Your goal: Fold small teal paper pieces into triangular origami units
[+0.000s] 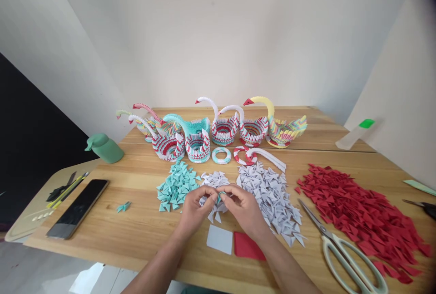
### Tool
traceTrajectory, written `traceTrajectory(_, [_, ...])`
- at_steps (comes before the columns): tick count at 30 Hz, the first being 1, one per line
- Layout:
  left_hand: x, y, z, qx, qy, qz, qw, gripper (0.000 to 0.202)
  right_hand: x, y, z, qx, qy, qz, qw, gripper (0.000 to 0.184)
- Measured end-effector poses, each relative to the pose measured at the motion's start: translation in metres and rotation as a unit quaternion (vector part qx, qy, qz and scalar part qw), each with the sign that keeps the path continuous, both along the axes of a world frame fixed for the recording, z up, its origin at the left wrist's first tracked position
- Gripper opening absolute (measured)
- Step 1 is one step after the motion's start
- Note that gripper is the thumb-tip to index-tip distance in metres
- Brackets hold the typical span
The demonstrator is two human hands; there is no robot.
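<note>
Between the fingertips of my left hand (pixel 200 201) and my right hand (pixel 241 203) is a small folded teal paper piece (pixel 220 196). Both hands pinch it, thumbs and forefingers close together, and the fingers cover much of it. Below and behind the hands lies a small heap of white folded triangles (pixel 214 178). A heap of teal folded triangles (pixel 177 185) is left of my left hand. To the right of my right hand spreads a larger pile of white triangles (pixel 269 196). A white paper square (pixel 220 239) and a red paper square (pixel 248 245) lie under my forearms.
Folded-paper swans (pixel 226 128) stand in a row behind, with paper rings (pixel 221 155) before them. Red triangles (pixel 361 217) and large scissors (pixel 340 248) are at right. At left are a phone (pixel 78 208), a few joined teal pieces (pixel 123 207) and a green jug (pixel 105 148).
</note>
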State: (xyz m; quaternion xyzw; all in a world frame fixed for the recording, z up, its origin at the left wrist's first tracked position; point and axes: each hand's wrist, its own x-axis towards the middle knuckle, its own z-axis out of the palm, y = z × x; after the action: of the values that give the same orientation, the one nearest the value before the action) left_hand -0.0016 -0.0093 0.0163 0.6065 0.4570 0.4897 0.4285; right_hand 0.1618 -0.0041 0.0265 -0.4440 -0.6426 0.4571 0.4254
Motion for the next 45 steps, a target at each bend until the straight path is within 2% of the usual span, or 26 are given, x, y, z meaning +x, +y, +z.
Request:
traceTrajectory(6, [0.0,0.001,0.001,-0.077,-0.072,0.01,0.994,0.034,0.001,0.001,-0.001,-0.005,-0.002,-0.012,1.0,0.024])
traceTrajectory(11, [0.001,0.004,0.002,-0.15,-0.094,-0.028,0.984,0.045,0.001,0.0,-0.002,-0.014,0.003,-0.011,1.0,0.024])
traceTrajectory(15, [0.0,0.005,0.0,-0.184,-0.116,-0.039,0.975,0.045,0.001,0.0,-0.001,-0.042,0.04,0.019,0.998,0.024])
traceTrajectory(21, [-0.004,0.006,-0.008,-0.191,-0.164,-0.065,0.966,0.04,0.001,0.0,0.004,-0.112,0.109,0.064,0.986,0.029])
traceTrajectory(45, [-0.006,0.006,-0.008,-0.231,-0.245,-0.097,0.936,0.036,0.002,-0.001,0.0,-0.11,0.122,0.068,0.984,0.03])
